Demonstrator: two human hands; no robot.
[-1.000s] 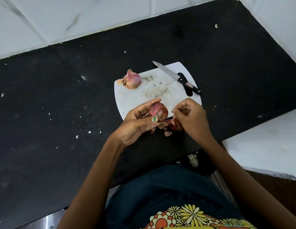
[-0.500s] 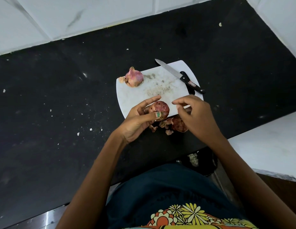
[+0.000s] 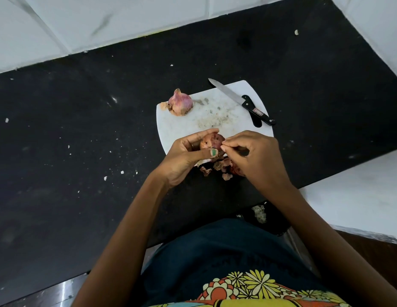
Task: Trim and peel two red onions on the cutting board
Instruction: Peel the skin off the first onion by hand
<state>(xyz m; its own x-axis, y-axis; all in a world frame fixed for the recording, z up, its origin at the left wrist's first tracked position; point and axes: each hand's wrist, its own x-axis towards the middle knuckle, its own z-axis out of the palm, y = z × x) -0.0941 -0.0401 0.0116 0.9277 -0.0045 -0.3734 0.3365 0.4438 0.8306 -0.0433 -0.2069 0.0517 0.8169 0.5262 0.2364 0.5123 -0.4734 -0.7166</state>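
My left hand grips a red onion over the near edge of the white cutting board. My right hand touches the onion's right side with its fingertips pinched at the skin. A second red onion, with its papery skin on, rests at the board's far left corner. A black-handled knife lies across the board's far right corner, blade pointing away to the left. Torn onion skins lie on the counter just below my hands, partly hidden by my right hand.
The board sits on a black speckled counter with white crumbs scattered on it. White tiled wall runs along the far side and a white surface borders the right. The counter's near edge is at my waist.
My right hand has come up from the peel pile to the onion's right side and now pinches at its skin. My left hand keeps holding the onion.
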